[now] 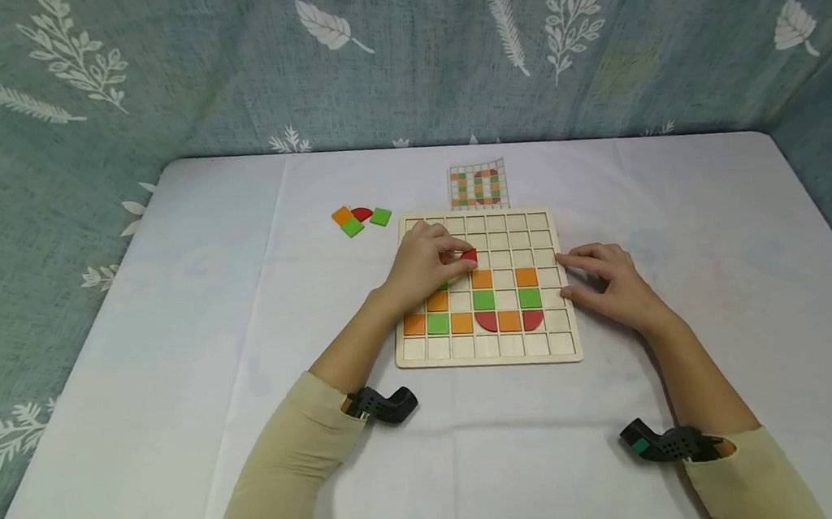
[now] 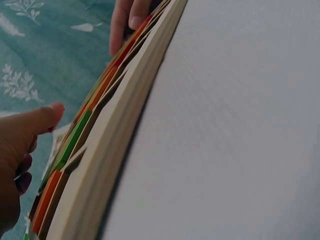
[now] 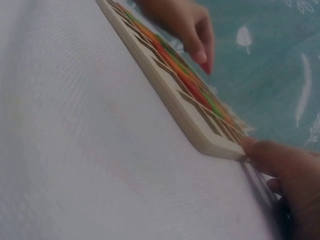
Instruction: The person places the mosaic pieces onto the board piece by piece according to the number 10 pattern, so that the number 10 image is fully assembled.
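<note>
Over the wooden grid board (image 1: 489,350), my left hand (image 1: 419,263) pinches a red quarter-circle tile (image 1: 469,256) between thumb and fingers. In the right wrist view the red tile (image 3: 208,67) points down from those fingertips, above the board. Orange, green and red tiles fill several cells, among them a green tile (image 1: 483,300) and an orange tile (image 1: 526,277); the left hand hides some cells. My right hand (image 1: 612,285) touches the board's right edge with thumb and fingertips, its fingers only slightly bent. The left wrist view shows the left thumb (image 2: 47,119) beside the board.
Behind the board lies a printed pattern card (image 1: 479,185) with a coloured grid. Loose tiles lie at the board's back left: an orange one (image 1: 342,216), a red one (image 1: 361,213) and green ones (image 1: 381,217). A white cloth (image 1: 174,352) covers the table.
</note>
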`<action>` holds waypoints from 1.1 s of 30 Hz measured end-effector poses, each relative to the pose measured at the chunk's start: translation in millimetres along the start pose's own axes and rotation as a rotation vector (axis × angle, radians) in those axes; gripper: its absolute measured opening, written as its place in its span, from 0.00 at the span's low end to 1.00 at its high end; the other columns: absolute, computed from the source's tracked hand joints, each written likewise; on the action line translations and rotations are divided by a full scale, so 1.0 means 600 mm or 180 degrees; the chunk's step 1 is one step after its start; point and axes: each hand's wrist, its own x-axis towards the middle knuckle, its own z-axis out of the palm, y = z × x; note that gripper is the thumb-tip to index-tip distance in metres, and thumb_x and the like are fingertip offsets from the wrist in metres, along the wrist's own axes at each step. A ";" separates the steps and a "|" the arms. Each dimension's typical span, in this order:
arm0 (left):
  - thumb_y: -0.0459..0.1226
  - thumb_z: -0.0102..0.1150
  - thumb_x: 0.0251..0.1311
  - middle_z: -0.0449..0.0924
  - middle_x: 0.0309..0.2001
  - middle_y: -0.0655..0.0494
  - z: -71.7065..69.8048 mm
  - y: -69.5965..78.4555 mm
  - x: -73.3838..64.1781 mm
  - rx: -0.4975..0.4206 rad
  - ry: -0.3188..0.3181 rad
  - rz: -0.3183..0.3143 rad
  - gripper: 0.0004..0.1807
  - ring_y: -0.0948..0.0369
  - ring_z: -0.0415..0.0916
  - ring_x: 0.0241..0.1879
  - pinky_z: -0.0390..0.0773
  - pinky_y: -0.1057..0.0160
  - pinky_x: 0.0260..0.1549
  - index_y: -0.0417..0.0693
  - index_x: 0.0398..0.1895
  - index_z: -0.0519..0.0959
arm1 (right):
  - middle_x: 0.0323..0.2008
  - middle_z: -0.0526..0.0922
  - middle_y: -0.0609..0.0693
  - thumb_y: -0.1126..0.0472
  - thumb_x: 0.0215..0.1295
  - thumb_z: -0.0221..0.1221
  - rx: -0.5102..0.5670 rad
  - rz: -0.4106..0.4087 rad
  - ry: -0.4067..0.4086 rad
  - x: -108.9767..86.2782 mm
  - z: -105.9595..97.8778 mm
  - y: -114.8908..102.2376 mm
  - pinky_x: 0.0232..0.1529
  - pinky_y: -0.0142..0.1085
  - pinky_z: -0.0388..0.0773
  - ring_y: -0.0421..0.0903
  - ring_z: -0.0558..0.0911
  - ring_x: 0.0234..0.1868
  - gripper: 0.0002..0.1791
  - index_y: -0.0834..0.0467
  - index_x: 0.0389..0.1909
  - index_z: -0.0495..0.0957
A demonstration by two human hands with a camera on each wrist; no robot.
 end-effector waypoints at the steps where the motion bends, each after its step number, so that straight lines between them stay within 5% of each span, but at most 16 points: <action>1: 0.48 0.68 0.53 0.73 0.27 0.59 0.004 0.001 0.001 0.0024 -0.0019 -0.0006 0.15 0.59 0.62 0.34 0.62 0.61 0.37 0.49 0.40 0.86 | 0.48 0.75 0.59 0.68 0.51 0.67 -0.0006 0.0004 0.0003 0.000 0.000 0.000 0.52 0.51 0.55 0.54 0.66 0.52 0.26 0.63 0.54 0.77; 8: 0.50 0.66 0.54 0.73 0.26 0.60 0.023 0.010 0.008 0.0363 -0.0120 -0.0105 0.16 0.59 0.63 0.33 0.62 0.61 0.36 0.53 0.40 0.86 | 0.49 0.75 0.60 0.68 0.50 0.68 -0.0001 -0.0004 -0.0010 -0.001 0.000 -0.003 0.52 0.51 0.54 0.55 0.65 0.52 0.26 0.63 0.54 0.77; 18: 0.50 0.64 0.55 0.74 0.26 0.61 0.028 0.022 0.017 0.0282 -0.0220 -0.0289 0.16 0.60 0.62 0.30 0.57 0.62 0.34 0.56 0.44 0.85 | 0.49 0.75 0.59 0.67 0.51 0.68 -0.0012 0.0017 0.0002 -0.001 0.000 -0.003 0.52 0.51 0.54 0.55 0.65 0.53 0.26 0.63 0.54 0.77; 33: 0.47 0.66 0.55 0.75 0.31 0.58 -0.011 -0.004 0.010 -0.0385 -0.0068 -0.0575 0.18 0.59 0.65 0.40 0.65 0.60 0.41 0.51 0.47 0.84 | 0.49 0.74 0.60 0.68 0.50 0.68 -0.0033 -0.0003 0.0015 -0.001 0.000 -0.003 0.51 0.50 0.55 0.55 0.65 0.52 0.26 0.64 0.54 0.77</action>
